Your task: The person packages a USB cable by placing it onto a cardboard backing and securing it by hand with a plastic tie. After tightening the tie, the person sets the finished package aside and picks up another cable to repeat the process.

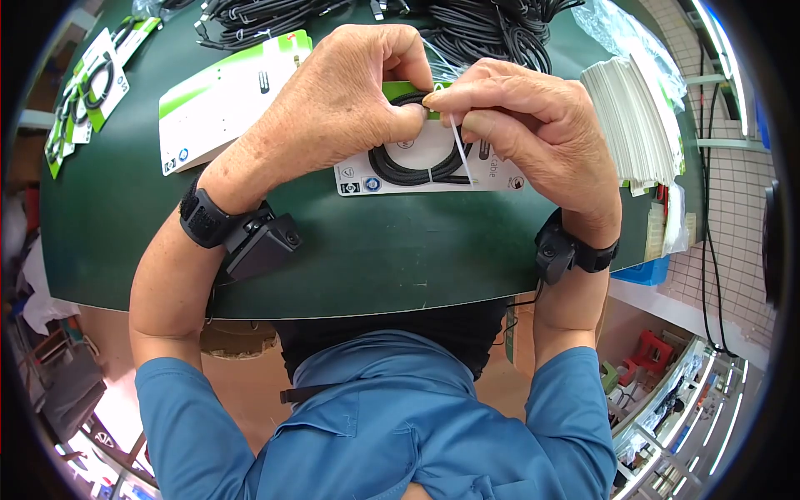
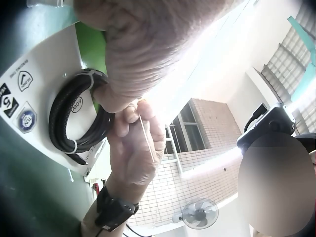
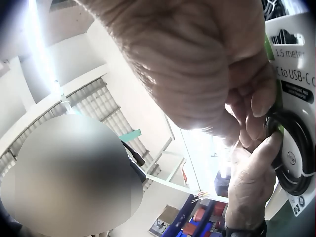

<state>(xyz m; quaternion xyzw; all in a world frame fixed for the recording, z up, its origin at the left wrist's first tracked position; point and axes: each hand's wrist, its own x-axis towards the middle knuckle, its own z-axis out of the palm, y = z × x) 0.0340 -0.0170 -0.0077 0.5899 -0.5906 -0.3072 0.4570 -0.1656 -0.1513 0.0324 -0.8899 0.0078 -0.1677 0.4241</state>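
Note:
A white and green printed card (image 1: 500, 177) lies on the table with a coiled black USB-C cable (image 1: 400, 177) against its face. My left hand (image 1: 342, 100) grips the top of the coil, its thumb and curled index finger close around the cable. Beside it, my right hand (image 1: 542, 125) pinches a thin white cable tie (image 1: 461, 154) between thumb and forefinger. The tie's tail hangs down over the card. In the left wrist view the fingertips of both hands meet right at the coil (image 2: 59, 113), and another tie wraps its lower part. Fingers hide the upper tie's loop.
A pile of green and white cards (image 1: 225, 108) lies to the left, a tall stack of cards (image 1: 629, 125) to the right. Bundles of black cables (image 1: 492, 33) and clear plastic (image 1: 642, 50) sit behind. Carded cables (image 1: 96, 83) lie at the table's far left.

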